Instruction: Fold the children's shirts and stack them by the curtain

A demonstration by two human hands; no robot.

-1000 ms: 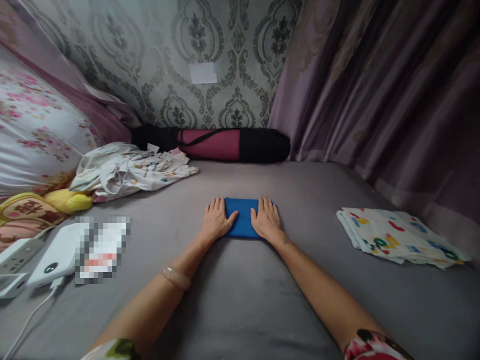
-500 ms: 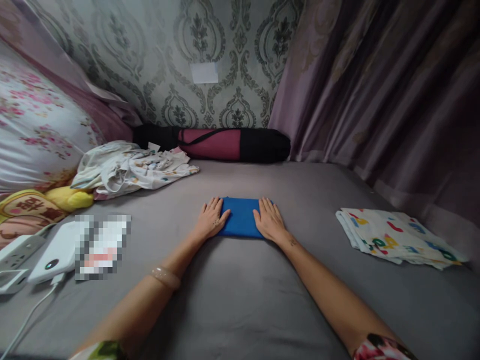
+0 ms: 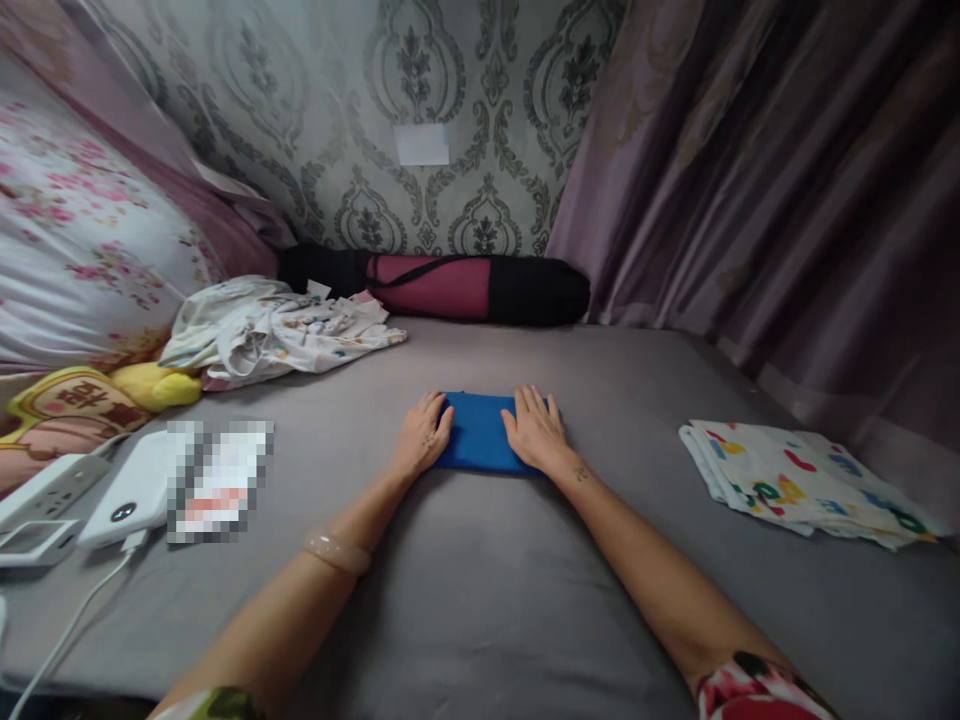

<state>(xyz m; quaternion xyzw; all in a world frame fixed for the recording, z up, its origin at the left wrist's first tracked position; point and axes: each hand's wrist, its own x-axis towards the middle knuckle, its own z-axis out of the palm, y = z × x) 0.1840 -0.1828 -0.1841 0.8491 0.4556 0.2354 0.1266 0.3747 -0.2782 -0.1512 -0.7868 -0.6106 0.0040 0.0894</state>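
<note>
1. Palms flat, gripping nothing: left hand (image 3: 424, 440) and right hand (image 3: 534, 432) press the folded blue cloth (image 3: 478, 445) in the middle of the mattress (image 3: 480, 610).
2. Patterned cloth (image 3: 795, 475) lies folded at right; crumpled clothes (image 3: 270, 335) lie unfolded by the pillow (image 3: 90, 250).

At the frame's centre my left hand (image 3: 424, 437) and right hand (image 3: 534, 432) are lying flat on a folded blue cloth (image 3: 478, 445), which is looking matt, smooth and finely woven. The grey bedsheet (image 3: 487, 600) under it is showing a soft, dull fabric surface. Low in the frame, on my left wrist, a bangle (image 3: 337, 552) is gleaming like polished stone or glass; I cannot tell which. At the left edge a white power bank (image 3: 131, 492) is shining as glossy plastic. At the right a printed folded cloth (image 3: 795, 478) is looking matt, and the curtain (image 3: 750, 200) above it is giving off a slight satin sheen.
</note>
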